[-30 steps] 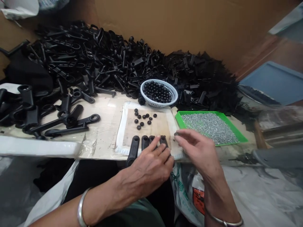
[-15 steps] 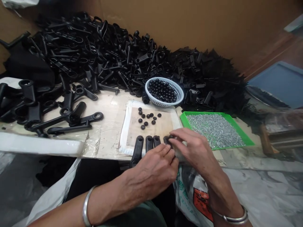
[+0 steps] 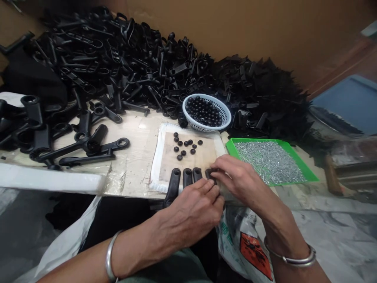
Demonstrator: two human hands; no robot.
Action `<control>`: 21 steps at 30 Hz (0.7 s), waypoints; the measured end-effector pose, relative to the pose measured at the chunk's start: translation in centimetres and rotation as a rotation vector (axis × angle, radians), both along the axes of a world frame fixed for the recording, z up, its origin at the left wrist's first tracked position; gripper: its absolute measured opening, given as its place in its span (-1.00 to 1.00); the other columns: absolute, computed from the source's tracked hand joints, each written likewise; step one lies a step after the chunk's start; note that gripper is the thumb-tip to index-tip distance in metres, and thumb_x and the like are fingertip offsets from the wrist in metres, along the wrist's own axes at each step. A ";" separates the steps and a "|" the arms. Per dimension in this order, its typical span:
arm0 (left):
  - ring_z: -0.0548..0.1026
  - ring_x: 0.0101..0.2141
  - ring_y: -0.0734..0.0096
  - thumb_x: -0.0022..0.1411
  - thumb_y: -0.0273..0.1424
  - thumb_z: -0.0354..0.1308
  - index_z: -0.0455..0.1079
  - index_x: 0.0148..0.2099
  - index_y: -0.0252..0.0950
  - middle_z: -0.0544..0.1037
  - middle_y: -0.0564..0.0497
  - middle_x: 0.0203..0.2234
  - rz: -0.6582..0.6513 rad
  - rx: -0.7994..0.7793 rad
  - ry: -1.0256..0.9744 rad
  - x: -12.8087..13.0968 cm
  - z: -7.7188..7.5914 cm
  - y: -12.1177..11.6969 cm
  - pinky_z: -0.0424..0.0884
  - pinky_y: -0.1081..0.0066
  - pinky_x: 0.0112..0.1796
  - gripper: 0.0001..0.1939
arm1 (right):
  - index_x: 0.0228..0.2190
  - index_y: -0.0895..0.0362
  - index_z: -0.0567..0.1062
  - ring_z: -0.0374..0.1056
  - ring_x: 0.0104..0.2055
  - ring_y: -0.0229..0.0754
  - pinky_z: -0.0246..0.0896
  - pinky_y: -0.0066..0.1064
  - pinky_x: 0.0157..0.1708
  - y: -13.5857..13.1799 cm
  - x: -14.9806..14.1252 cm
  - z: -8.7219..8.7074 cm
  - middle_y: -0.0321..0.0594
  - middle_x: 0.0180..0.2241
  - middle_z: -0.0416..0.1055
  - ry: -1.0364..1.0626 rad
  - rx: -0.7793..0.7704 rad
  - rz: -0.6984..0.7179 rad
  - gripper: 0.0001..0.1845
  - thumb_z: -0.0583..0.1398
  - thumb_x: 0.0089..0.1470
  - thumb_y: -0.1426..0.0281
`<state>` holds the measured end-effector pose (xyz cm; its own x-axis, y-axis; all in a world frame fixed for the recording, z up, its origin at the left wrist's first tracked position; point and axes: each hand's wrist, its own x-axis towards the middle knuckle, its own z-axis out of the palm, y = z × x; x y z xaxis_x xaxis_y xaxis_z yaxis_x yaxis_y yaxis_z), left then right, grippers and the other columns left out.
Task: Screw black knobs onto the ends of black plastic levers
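Several black plastic handles (image 3: 173,184) lie side by side at the near edge of a worn board (image 3: 191,157). My left hand (image 3: 194,212) rests flat over their near ends, fingers stretched out and pressing them down. My right hand (image 3: 238,181) is at the rightmost handle's ring end (image 3: 209,173), fingertips pinched together there; what they hold is too small to make out. Several small black round caps (image 3: 185,147) lie loose on the board beyond the handles.
A white basket (image 3: 206,114) of black caps stands behind the board. A green tray (image 3: 271,159) of small metal screws sits to the right. A big heap of black plastic parts (image 3: 118,67) fills the back, with loose handles (image 3: 88,149) on the left. A printed bag (image 3: 250,243) hangs below.
My right hand came in from the right and down onto the rightmost handle's ring end, fingers pinching. My left hand stayed on the handles.
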<state>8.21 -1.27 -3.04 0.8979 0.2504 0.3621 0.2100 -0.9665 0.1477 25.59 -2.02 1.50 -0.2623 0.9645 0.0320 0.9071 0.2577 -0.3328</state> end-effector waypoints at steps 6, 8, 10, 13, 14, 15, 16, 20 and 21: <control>0.45 -0.12 0.24 0.32 -0.47 0.05 0.35 -0.18 -0.38 0.48 -0.11 -0.24 0.005 0.001 -0.005 -0.1 0.1 -0.1 0.29 0.23 0.02 -0.91 | -0.36 0.12 0.40 0.33 -0.28 -0.19 0.21 -0.36 -0.29 -0.1 -0.1 -0.1 -0.20 -0.31 0.42 -0.008 -0.002 -0.020 -0.90 0.10 0.19 0.50; 0.45 -0.11 0.23 0.33 -0.48 0.03 0.36 -0.18 -0.40 0.47 -0.13 -0.22 0.014 -0.007 0.002 -0.2 0.2 -0.1 0.29 0.23 0.03 -0.89 | -0.30 0.11 0.43 0.37 -0.25 -0.19 0.24 -0.36 -0.26 -0.2 -0.1 0.1 -0.21 -0.28 0.45 0.019 -0.040 -0.043 -0.92 0.12 0.19 0.47; 0.45 -0.09 0.23 0.34 -0.48 0.02 0.36 -0.16 -0.40 0.47 -0.16 -0.20 0.022 -0.013 0.005 -0.3 0.4 -0.1 0.30 0.24 0.02 -0.88 | -0.21 0.09 0.47 0.41 -0.20 -0.18 0.27 -0.35 -0.19 0.0 0.3 0.4 -0.23 -0.23 0.50 0.051 -0.079 -0.067 -0.87 0.17 0.17 0.40; 0.45 -0.09 0.21 0.35 -0.46 0.03 0.36 -0.16 -0.40 0.47 -0.14 -0.22 0.014 -0.011 0.000 -0.7 0.8 -0.1 0.31 0.24 0.02 -0.88 | -0.03 0.05 0.47 0.44 -0.14 -0.12 0.30 -0.31 -0.13 1.2 1.1 0.9 -0.21 -0.15 0.53 0.085 -0.062 -0.116 -0.65 0.21 0.14 0.26; 0.45 -0.08 0.20 0.35 -0.44 0.04 0.36 -0.15 -0.40 0.47 -0.13 -0.22 0.013 -0.011 0.000 -0.9 1.0 -0.1 0.31 0.22 0.03 -0.87 | 0.00 0.05 0.47 0.45 -0.13 -0.11 0.31 -0.29 -0.12 1.9 1.3 1.1 -0.19 -0.13 0.53 0.080 -0.034 -0.130 -0.61 0.19 0.15 0.23; 0.44 -0.07 0.18 0.35 -0.42 0.05 0.36 -0.15 -0.40 0.47 -0.13 -0.21 0.014 -0.009 0.000 -1.0 1.1 -0.1 0.29 0.21 0.05 -0.86 | 0.01 0.05 0.47 0.46 -0.12 -0.09 0.31 -0.28 -0.12 2.7 1.5 1.1 -0.16 -0.11 0.53 0.064 -0.003 -0.139 -0.61 0.16 0.18 0.23; 0.43 -0.05 0.17 0.35 -0.40 0.06 0.36 -0.13 -0.40 0.46 -0.14 -0.20 0.017 -0.004 0.000 -1.3 1.2 -0.1 0.27 0.19 0.08 -0.84 | 0.00 0.06 0.49 0.46 -0.11 -0.08 0.31 -0.27 -0.11 3.5 1.5 1.1 -0.14 -0.09 0.53 0.040 0.026 -0.138 -0.63 0.13 0.20 0.25; 0.43 -0.03 0.11 0.37 -0.33 0.04 0.35 -0.09 -0.43 0.47 -0.17 -0.18 0.053 0.052 -0.007 -2.2 1.3 -0.3 0.17 0.04 0.15 -0.77 | -0.08 0.08 0.55 0.45 -0.10 -0.03 0.29 -0.23 -0.10 6.5 0.7 0.3 -0.10 -0.12 0.54 -0.044 0.060 -0.088 -0.70 0.12 0.18 0.38; 0.43 -0.04 0.10 0.37 -0.33 0.03 0.35 -0.10 -0.44 0.47 -0.17 -0.20 0.068 0.063 -0.003 -2.5 1.2 -0.3 0.16 0.01 0.15 -0.76 | -0.09 0.08 0.56 0.45 -0.12 -0.02 0.29 -0.21 -0.10 7.0 0.3 0.0 -0.09 -0.15 0.54 -0.052 0.055 -0.076 -0.70 0.12 0.18 0.40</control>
<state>5.72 -1.57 -1.89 0.8786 0.2874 0.3815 0.2753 -0.9574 0.0873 25.93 4.98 1.50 -0.1916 0.9787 0.0738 0.9404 0.2046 -0.2716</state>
